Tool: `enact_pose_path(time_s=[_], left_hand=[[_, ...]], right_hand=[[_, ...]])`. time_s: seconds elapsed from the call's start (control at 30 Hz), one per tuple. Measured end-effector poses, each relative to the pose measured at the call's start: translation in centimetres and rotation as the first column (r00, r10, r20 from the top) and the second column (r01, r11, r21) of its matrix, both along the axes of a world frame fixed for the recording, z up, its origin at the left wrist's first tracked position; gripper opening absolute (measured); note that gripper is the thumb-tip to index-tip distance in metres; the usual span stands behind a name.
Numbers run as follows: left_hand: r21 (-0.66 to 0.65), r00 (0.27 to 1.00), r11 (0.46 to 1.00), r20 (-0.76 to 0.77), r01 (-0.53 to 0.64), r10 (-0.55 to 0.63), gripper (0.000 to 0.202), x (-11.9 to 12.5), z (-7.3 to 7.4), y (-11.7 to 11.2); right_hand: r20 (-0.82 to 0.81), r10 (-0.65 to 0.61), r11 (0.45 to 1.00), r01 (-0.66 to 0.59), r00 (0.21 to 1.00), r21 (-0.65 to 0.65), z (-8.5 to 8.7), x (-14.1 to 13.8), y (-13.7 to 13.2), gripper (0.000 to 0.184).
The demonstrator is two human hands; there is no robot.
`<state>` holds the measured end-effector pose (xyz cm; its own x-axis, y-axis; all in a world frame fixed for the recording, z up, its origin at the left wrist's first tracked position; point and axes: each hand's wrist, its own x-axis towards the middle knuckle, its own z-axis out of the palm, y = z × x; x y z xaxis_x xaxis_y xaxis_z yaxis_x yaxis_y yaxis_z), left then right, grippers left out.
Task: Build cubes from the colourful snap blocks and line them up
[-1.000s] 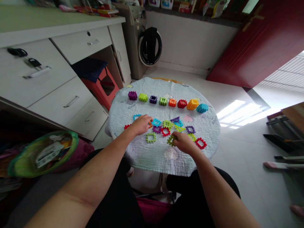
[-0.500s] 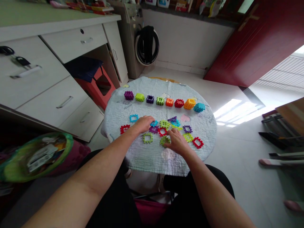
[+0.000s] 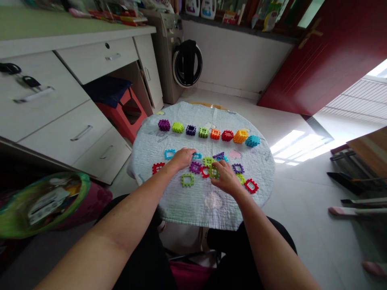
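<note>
A seated person's two bare hands work above a round table spread with a pale blue-grey quilted cloth [image 3: 187, 207]. The right hand [image 3: 226, 176] is closed in a pinch on a lime-green, notched plastic square with a window grid [image 3: 214, 172]. That square is at the fingertips, to the left of the palm, tilted up with its face showing; the thumb is at its lower edge and the fingers are near its top. Just beyond it is a second lime-green notched window square [image 3: 208, 161], and beside it, to the left, a red notched plastic frame [image 3: 204, 172], partly covered.

The left hand [image 3: 182, 158] reaches in with fingers together, palm down. Its fingertips meet the left edge of a sky-blue notched plastic window piece [image 3: 197, 156]; whether they grip it or only touch it, I cannot tell. A purple notched window square [image 3: 195, 167] lies just nearer the person.

To the left of that hand are an open sky-blue notched frame [image 3: 169, 154] and a red notched window square [image 3: 157, 167]. Across the far side of the cloth runs a row of eight colourful stacks of notched plastic pieces [image 3: 203, 132].
</note>
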<state>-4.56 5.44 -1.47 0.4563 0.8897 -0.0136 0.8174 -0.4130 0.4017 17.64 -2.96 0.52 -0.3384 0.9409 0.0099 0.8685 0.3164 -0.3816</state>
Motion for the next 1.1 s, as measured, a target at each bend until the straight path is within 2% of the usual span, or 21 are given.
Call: enact_pose_path(time_s=[0.17,0.27,0.37,0.53,0.7,0.87,1.1], left_hand=[[-0.050,0.988,0.990,0.077,-0.130,0.134,0.033,0.4,0.0,0.1],[0.034,0.978,0.980,0.076,-0.197,0.194,0.046,0.6,-0.4,-0.1],[0.168,0.976,0.963,0.078,-0.213,0.203,0.051,0.7,-0.4,-0.3],[0.206,0.983,0.963,0.087,-0.175,0.160,0.046,0.9,0.6,-0.8],[0.132,0.995,0.986,0.012,-0.102,0.101,0.038,-0.1,1.7,-0.8],[0.075,0.991,0.988,0.032,-0.134,0.132,0.035,-1.2,2.8,-1.1],[-0.022,0.981,0.982,0.054,-0.187,0.187,0.034,-1.3,3.9,-1.6]], right_hand=[[-0.042,-0.101,0.992,0.104,0.994,0.066,-0.9,-0.2,3.1,0.047],[-0.011,-0.104,0.993,0.104,0.995,0.057,-1.7,-0.7,4.1,0.051],[0.034,-0.086,0.996,0.085,0.996,0.041,-2.5,-1.1,4.6,0.051],[0.104,-0.072,0.997,0.072,0.992,-0.003,-3.0,-1.4,4.8,0.049],[0.111,-0.057,0.998,0.060,0.992,-0.024,-3.0,-1.4,5.0,0.051],[0.117,-0.087,0.995,0.091,0.989,-0.033,-3.2,-1.5,5.2,0.067],[0.097,-0.105,0.994,0.106,0.990,-0.006,-3.0,-1.4,5.3,0.063]])
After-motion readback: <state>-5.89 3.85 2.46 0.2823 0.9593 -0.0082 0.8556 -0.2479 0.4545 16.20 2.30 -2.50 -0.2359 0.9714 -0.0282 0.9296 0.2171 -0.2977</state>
